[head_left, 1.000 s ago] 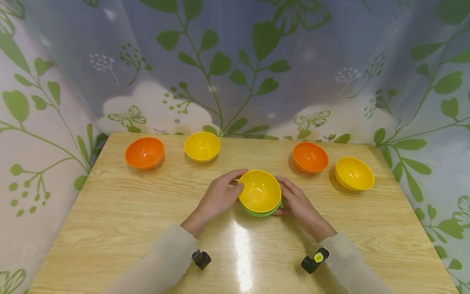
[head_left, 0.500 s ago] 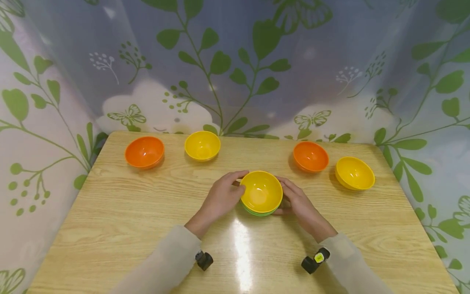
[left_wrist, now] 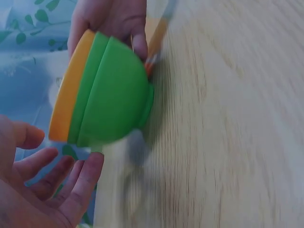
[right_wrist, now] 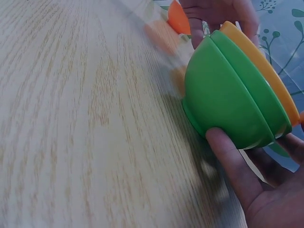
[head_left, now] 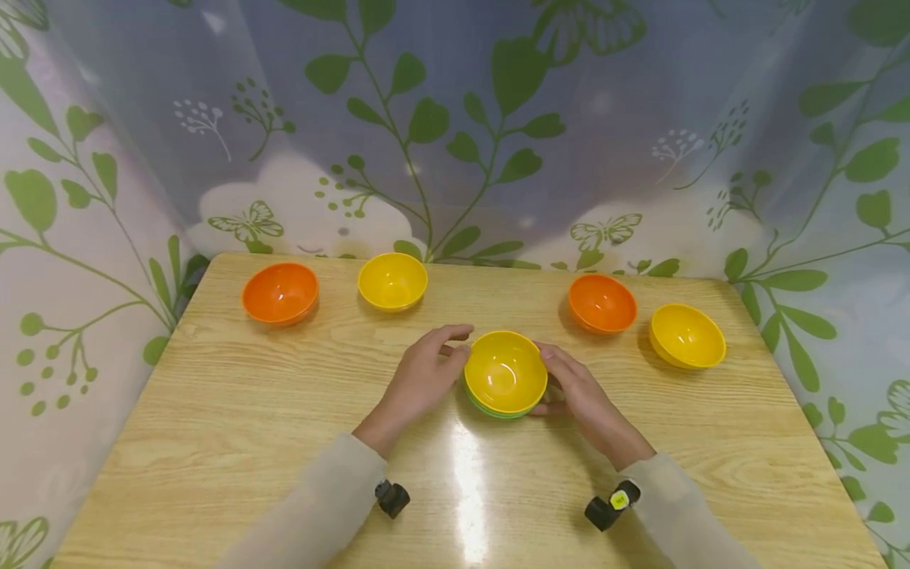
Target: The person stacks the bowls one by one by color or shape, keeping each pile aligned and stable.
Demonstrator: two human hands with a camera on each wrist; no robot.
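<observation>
"What does the stacked yellow bowl (head_left: 503, 371) look made of?"

"Plastic, smooth and glossy inside. The green bowls (right_wrist: 221, 95) beneath it look like smooth plastic too, with a softer sheen."

"And the worktop (head_left: 213, 442)?"

"Wood-grained, glossy enough to throw back a bright streak."

"The sleeves (head_left: 313, 506)?"

"Matt cloth. The printed backdrop (head_left: 455, 190) looks like cloth too, mostly dull."

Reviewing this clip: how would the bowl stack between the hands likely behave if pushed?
The bowl stack probably feels stiff: its rims look evenly round. Glossy highlights in the top yellow bowl suggest slipperiness. Pushed high, it might tip, as its green foot is narrower than the rims.
</observation>
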